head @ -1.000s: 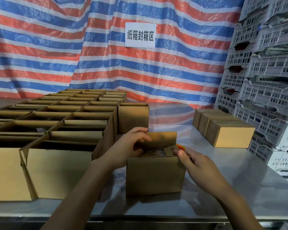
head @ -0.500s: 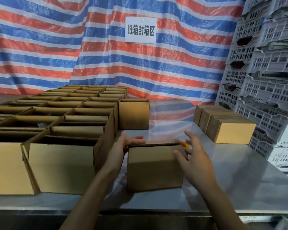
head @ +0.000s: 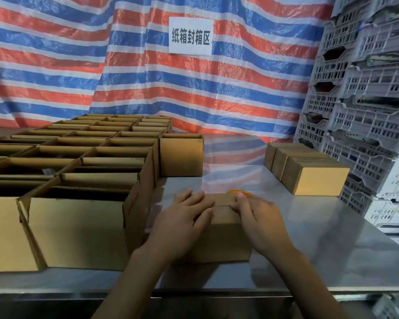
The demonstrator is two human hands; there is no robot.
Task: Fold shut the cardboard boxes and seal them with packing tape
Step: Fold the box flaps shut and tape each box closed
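Observation:
A small cardboard box (head: 224, 236) stands near the front edge of the steel table (head: 320, 238), its top flaps folded down and meeting in a seam. My left hand (head: 184, 222) lies flat on the left part of the top with fingers spread. My right hand (head: 256, 217) presses flat on the right part, fingertips at the seam. Just behind the box, an orange object (head: 240, 192) peeks out, mostly hidden, possibly the tape dispenser.
Several open cardboard boxes (head: 78, 171) fill the left of the table, one (head: 181, 155) standing apart. Three closed boxes (head: 309, 171) sit at the right. Grey plastic crates (head: 366, 100) are stacked on the right. A striped tarp with a sign (head: 190, 36) hangs behind.
The box's flaps went from standing up to folded flat. Both hands moved from the flaps and sides onto the top and now press it down.

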